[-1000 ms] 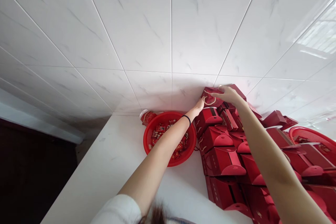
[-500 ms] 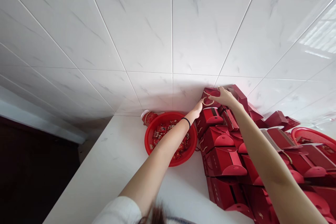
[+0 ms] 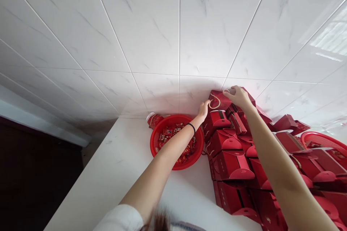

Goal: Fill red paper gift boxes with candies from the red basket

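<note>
At the back against the wall, a small red gift box [image 3: 220,96] stands with a gold rope handle [image 3: 215,101] looping over its front. My left hand [image 3: 203,109], with a black band on the wrist, grips the box at its left side, beside the rope. My right hand [image 3: 240,97] is closed at the box's upper right, its thumb reaching over the top. A second pale rope loop shows by the right fingertips, which partly hide that end. Just left of and below my left hand is a red plastic basket [image 3: 152,151] of small wrapped sweets.
Rows of red gift boxes [image 3: 230,166] with rounded flaps crowd the right of the white table [image 3: 116,166]. Another red basket [image 3: 311,135] is at the far right. A red-and-white item [image 3: 154,120] stands behind the sweets. White tiled wall [image 3: 151,36] rises behind.
My right hand has shifted slightly right, off the front rope handle to the box's far end. The front rope handle is now more fully visible; my left hand has moved slightly left and down.
</note>
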Demonstrator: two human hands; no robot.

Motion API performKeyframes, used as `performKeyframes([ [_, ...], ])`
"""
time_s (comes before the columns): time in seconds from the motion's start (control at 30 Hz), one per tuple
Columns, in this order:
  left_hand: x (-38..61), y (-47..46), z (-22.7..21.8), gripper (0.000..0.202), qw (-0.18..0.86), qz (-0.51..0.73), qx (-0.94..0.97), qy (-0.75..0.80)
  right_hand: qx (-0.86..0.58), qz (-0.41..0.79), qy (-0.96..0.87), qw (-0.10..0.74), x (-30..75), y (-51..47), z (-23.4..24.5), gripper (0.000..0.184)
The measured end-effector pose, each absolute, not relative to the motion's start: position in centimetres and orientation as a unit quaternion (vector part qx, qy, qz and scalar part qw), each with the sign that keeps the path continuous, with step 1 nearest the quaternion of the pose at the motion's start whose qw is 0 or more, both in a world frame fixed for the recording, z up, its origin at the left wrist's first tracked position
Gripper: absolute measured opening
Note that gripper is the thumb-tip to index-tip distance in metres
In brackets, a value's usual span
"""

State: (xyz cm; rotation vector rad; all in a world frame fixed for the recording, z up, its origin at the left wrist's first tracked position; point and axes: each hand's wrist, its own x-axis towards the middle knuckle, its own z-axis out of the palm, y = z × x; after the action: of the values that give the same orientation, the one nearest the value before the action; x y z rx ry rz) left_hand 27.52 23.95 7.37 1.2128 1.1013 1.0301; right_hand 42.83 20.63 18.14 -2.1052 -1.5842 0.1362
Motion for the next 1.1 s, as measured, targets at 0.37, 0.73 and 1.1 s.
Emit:
performKeyframes([
  [0.37,27.6,22.1,11.1,0.045,0.377,0.440,0.671,0.462,-0.756,0.091,-0.599,0.250,42.3,20.1,17.9,0.051],
  [0.73,27.0,22.5,12.4,0.025,0.417,0.422,0.644,0.483,-0.789,0.057,-0.564,0.236,43.2,20.1,17.6,0.028],
  [1.1,27.8,24.3,12.6,0.026,0.471,0.397,0.578,0.534,-0.775,0.104,-0.583,0.222,43.9,20.0,17.4,0.046],
])
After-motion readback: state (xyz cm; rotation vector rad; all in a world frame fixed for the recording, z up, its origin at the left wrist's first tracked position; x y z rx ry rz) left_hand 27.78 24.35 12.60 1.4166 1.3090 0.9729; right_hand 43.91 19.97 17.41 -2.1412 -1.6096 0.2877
